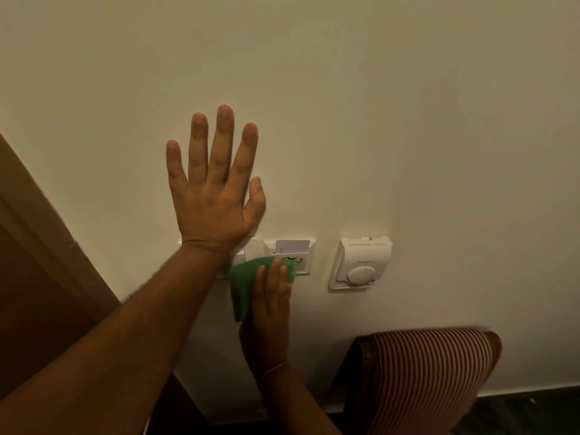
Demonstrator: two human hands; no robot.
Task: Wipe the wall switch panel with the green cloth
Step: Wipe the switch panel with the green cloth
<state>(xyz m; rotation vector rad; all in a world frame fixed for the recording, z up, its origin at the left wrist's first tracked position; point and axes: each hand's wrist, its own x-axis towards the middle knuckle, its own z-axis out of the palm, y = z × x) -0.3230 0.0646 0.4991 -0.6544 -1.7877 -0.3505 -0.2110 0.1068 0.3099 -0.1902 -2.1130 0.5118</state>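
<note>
The white wall switch panel (pixel 303 257) sits low on the cream wall, with a key card standing in its slot. My right hand (pixel 271 306) presses the green cloth (pixel 243 285) flat against the panel's lower left part, covering much of it. My left hand (pixel 213 189) lies flat on the wall just above the panel, fingers spread and holding nothing. My left forearm crosses in front of the panel's left end and hides it.
A white thermostat (pixel 361 263) with a round dial is mounted right of the panel. Below it stands a chair with a striped red and white back (pixel 430 378). A brown wooden door frame (pixel 40 240) runs along the left.
</note>
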